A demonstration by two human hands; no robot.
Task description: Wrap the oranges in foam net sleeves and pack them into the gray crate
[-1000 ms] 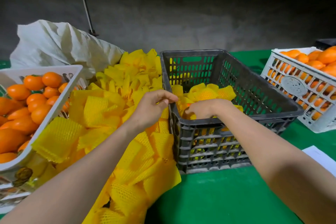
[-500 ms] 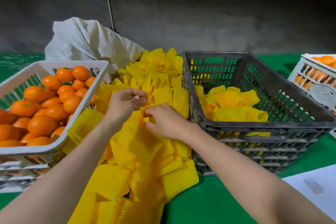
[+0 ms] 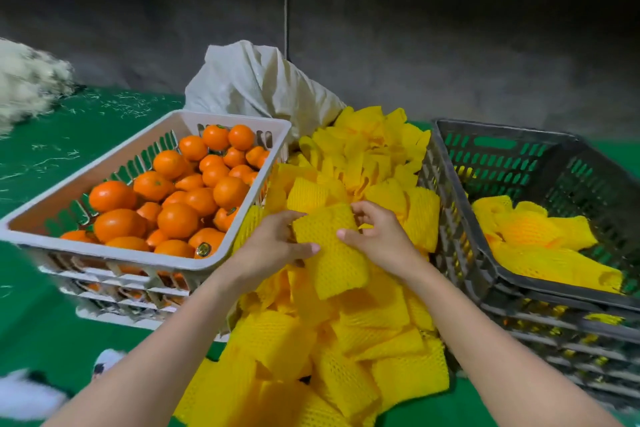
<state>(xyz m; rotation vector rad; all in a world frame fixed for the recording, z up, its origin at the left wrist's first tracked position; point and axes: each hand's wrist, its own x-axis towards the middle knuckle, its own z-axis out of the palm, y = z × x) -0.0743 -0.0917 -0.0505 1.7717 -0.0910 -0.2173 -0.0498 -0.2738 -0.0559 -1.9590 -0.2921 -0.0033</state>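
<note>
The left hand (image 3: pixel 273 248) and right hand (image 3: pixel 379 237) both pinch one yellow net sleeve (image 3: pixel 330 255) mid-frame. The gray crate (image 3: pixel 459 199) runs off the right edge.

Left hand (image 3: pixel 273 246) and right hand (image 3: pixel 381 236) pinch one foam net sleeve (image 3: pixel 329 250) above the sleeve pile (image 3: pixel 346 340). White crate of oranges (image 3: pixel 166 198) left of grip; gray crate (image 3: pixel 460 218) right.

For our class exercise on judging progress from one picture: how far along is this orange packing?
Done: a few sleeved oranges lie in the gray crate. In hand: the left hand and right hand hold one empty foam net sleeve over the pile. Left: the white basket holds many bare oranges.
</note>
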